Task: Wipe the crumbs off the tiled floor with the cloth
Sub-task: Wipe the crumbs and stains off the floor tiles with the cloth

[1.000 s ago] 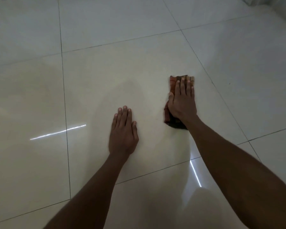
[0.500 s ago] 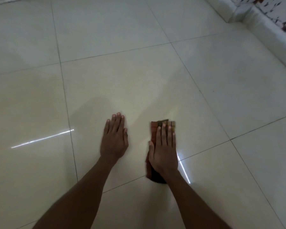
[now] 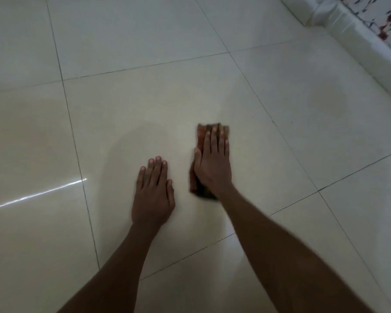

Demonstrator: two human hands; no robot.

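Note:
A folded reddish-brown cloth (image 3: 201, 134) lies flat on the glossy cream tiled floor (image 3: 145, 105). My right hand (image 3: 212, 164) presses on it with straight fingers, covering most of it; only its far end and left edge show. My left hand (image 3: 154, 192) rests flat on the tile just left of the cloth, fingers straight, holding nothing. No crumbs can be made out on the floor; one tiny dark speck (image 3: 292, 122) lies to the right.
A white skirting ledge (image 3: 357, 39) runs along the top right, with a flower-patterned surface (image 3: 384, 14) behind it. Dark grout lines cross the floor. A bright streak of reflected light (image 3: 38, 194) lies on the left tile.
My right hand pulled the cloth back toward me, then pushed it forward again past my left hand's fingertips. My left hand stays flat on the same tile.

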